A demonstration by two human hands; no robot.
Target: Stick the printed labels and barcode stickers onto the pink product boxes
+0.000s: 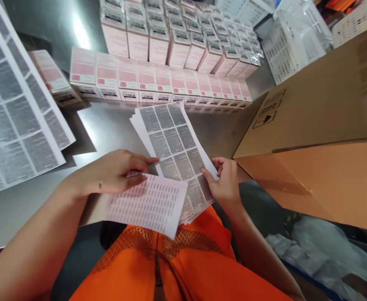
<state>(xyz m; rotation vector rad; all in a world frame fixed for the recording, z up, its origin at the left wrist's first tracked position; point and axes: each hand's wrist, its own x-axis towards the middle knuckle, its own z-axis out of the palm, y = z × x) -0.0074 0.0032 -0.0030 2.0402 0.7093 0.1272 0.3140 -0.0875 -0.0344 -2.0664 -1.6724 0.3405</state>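
Rows of small print cover a label sheet (152,205), which my left hand (117,171) grips between thumb and fingers. The index finger of that hand points out and touches the left edge of a stack of sticker sheets (174,142). Large grey blocks of fine text fill the top sticker sheet, and more sheets fan out beneath it. My right hand (224,184) pinches the right edge of this stack, thumb on top. The label sheet overlaps the lower left part of the stack.
Pink and white boxes (148,79) stand in rows across the metal table (108,129). More printed sheets (16,113) rise at the left. A large cardboard box (315,104) takes up the right side, with white plastic baskets (283,46) behind it.
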